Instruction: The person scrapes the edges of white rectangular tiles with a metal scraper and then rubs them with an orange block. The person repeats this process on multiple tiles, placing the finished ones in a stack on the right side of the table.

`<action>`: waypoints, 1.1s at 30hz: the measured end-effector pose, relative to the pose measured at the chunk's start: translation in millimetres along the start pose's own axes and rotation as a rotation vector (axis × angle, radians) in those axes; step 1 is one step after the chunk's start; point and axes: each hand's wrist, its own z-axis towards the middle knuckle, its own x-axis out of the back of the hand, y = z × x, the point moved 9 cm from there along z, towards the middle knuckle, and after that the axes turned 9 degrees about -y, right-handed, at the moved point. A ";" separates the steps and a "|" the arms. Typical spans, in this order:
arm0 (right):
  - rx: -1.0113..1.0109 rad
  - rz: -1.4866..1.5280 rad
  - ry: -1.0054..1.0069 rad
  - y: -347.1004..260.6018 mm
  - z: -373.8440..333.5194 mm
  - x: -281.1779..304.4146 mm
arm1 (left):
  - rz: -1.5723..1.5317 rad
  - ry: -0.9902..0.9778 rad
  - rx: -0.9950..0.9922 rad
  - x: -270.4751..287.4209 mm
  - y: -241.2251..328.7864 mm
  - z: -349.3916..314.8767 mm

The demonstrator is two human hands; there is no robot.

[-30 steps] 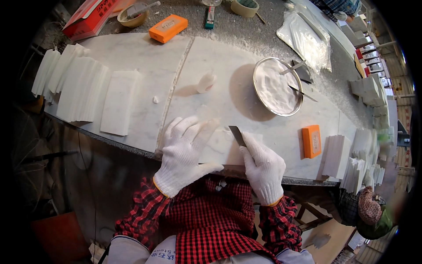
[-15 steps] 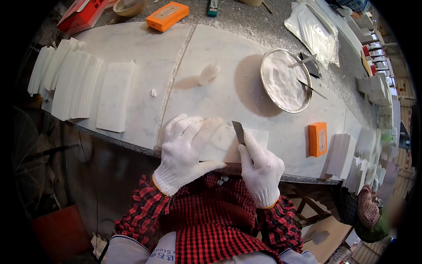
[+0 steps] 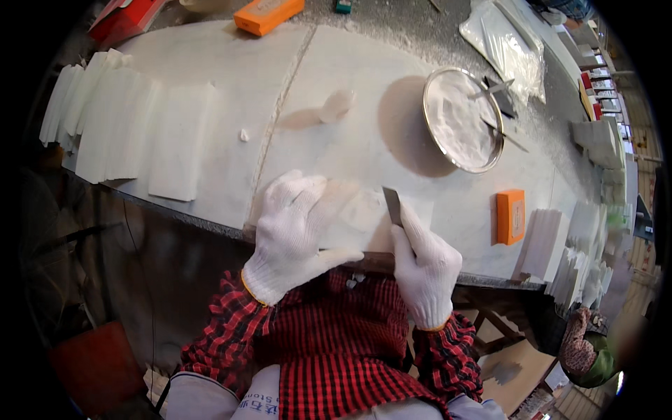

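A flat white stone tile (image 3: 364,222) lies at the table's near edge, between my gloved hands. My left hand (image 3: 283,227) rests over the tile's left part with its fingers stretched out and the thumb along its near edge. In my right hand (image 3: 427,273) a dark thin scraper blade (image 3: 393,206) is gripped between thumb and fingers, its tip pointing away from me over the tile's right part. Beyond to the right stands a round metal bowl (image 3: 425,112) of white powdery or pasty material (image 3: 455,122). Two flat spatulas (image 3: 495,88) lie across its right rim.
Stacked white tiles (image 3: 115,126) stand at the left, and more (image 3: 544,238) at the right edge. An orange box (image 3: 510,217) sits near right, another orange box (image 3: 269,15) far left. A small whitish translucent object (image 3: 337,106) stands mid-table. Plastic bags (image 3: 504,49) lie far right.
My right hand and the blade have slid slightly to the right over the tile. My left hand stays about where it was on the tile. The whole view has shifted a little.
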 end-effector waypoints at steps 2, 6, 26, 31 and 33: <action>0.033 -0.053 0.017 -17.8 8.7 -2.8 | -0.005 -0.034 0.011 -0.9 -0.5 3.1; 0.011 -0.063 -0.032 -17.0 10.6 -4.4 | -0.021 -0.033 0.025 2.8 -0.6 2.4; -0.007 -0.017 -0.009 -15.4 11.5 -7.2 | -0.021 0.027 -0.003 3.9 -1.6 0.1; 0.013 -0.051 0.012 -26.7 15.7 -14.6 | -0.015 0.024 -0.020 1.9 -4.2 -0.6; 0.038 -0.055 0.021 -28.5 18.0 -14.4 | -0.026 0.025 -0.032 1.2 -1.2 -0.2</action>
